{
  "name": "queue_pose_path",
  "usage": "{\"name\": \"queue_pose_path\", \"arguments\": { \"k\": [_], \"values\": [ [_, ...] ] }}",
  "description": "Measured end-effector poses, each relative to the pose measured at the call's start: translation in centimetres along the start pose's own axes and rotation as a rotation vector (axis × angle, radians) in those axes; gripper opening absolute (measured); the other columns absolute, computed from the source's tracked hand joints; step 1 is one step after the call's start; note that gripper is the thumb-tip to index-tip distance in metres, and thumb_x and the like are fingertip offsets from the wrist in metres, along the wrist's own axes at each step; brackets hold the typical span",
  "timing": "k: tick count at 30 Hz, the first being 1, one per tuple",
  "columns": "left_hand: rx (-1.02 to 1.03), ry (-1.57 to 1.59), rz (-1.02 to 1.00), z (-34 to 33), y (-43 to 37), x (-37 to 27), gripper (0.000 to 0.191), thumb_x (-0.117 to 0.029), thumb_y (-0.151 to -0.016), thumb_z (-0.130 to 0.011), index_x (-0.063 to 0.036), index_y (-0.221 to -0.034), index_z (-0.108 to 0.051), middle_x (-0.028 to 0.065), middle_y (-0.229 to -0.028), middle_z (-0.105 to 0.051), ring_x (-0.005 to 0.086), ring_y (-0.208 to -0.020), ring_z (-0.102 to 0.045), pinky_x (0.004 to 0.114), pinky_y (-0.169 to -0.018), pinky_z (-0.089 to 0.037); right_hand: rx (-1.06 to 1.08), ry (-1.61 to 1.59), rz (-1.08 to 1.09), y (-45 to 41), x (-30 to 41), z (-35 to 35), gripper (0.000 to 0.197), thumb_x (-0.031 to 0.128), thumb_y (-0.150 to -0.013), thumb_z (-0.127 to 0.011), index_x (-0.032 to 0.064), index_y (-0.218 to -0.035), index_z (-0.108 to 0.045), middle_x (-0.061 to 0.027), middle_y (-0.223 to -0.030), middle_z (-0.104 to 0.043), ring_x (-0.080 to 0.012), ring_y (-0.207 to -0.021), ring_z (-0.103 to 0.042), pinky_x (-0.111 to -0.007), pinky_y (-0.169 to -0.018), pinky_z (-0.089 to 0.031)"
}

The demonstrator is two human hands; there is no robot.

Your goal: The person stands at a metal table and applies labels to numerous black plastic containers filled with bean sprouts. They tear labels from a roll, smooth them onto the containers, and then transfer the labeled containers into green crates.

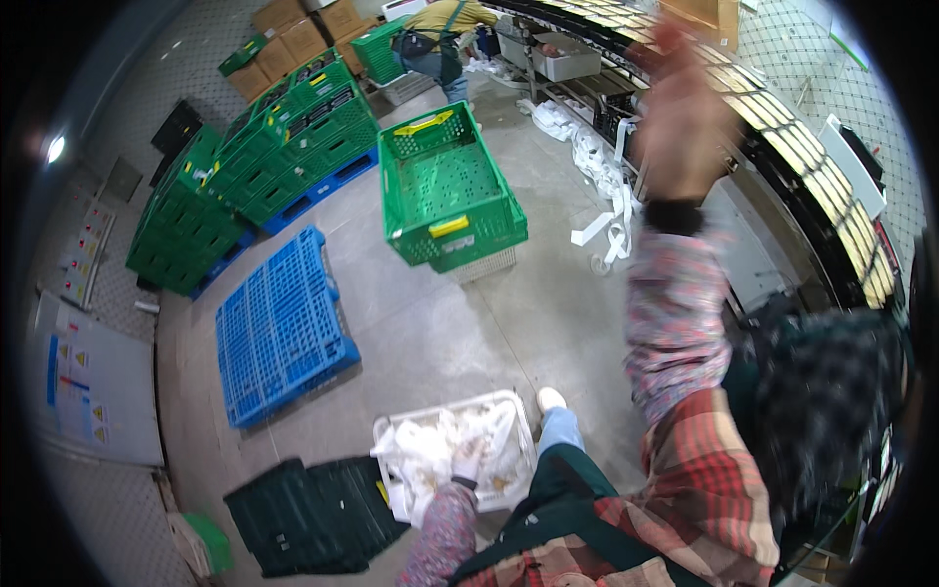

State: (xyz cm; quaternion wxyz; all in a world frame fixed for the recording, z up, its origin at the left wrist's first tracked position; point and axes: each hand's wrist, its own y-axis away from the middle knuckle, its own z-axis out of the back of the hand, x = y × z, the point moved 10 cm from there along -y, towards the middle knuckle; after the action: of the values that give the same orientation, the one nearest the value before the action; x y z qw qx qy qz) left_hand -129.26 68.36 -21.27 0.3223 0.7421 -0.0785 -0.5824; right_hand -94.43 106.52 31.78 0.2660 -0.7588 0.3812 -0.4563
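My left hand (468, 458) reaches down into a white plastic crate (527, 447) at my feet. White film or paper (422, 447) lies crumpled in the crate around the hand; whether the fingers grip any of it cannot be made out. My right hand (682, 136) is raised on the right, blurred by motion, its fingers unclear. It appears in front of a curved conveyor (807, 132) carrying rows of pale, flat packs. To the left of the white crate, a dark green plastic crate (315, 513) lies on the floor.
Ahead stands a green perforated crate (455, 235) on a pale crate. A blue pallet (282, 330) lies on the left, near stacked green crates (293, 139). White strips (594, 158) trail under the conveyor. One person (440, 37) bends at the back; a dark-clothed person (829, 396) is close on the right.
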Motion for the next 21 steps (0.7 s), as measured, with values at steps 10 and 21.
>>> {"name": "queue_pose_path", "arguments": {
  "k": [10, 21],
  "values": [
    [-0.286, -0.019, 0.587, 3.7, -1.0, 5.3, 0.037, -0.025, -0.091, -0.052, -0.0046, -0.121, -0.05, 0.0116, -0.101, -0.061, 0.0255, -0.092, -0.06, 0.038, -0.069, -0.052, -0.552, -0.585, -1.627, 41.5, -62.2, -5.1, 0.037, 0.04, -0.078, -0.068, 0.01, -0.092, -0.051, -0.0092, -0.093, -0.054, -0.0231, -0.09, -0.053, -0.039, -0.077, -0.045],
    [-0.508, 0.276, 0.356, 9.3, 3.6, 1.6, 0.04, -0.033, -0.091, -0.05, -0.0027, -0.117, -0.052, 0.012, -0.102, -0.061, 0.0243, -0.085, -0.06, 0.036, -0.069, -0.05, -0.483, -0.82, -1.216, 28.4, -40.3, -12.0, 0.046, 0.044, -0.091, -0.047, 0.0164, -0.059, -0.03, 0.0017, -0.049, -0.026, -0.0153, -0.046, -0.033, -0.038, -0.056, -0.039]
  ]
}}
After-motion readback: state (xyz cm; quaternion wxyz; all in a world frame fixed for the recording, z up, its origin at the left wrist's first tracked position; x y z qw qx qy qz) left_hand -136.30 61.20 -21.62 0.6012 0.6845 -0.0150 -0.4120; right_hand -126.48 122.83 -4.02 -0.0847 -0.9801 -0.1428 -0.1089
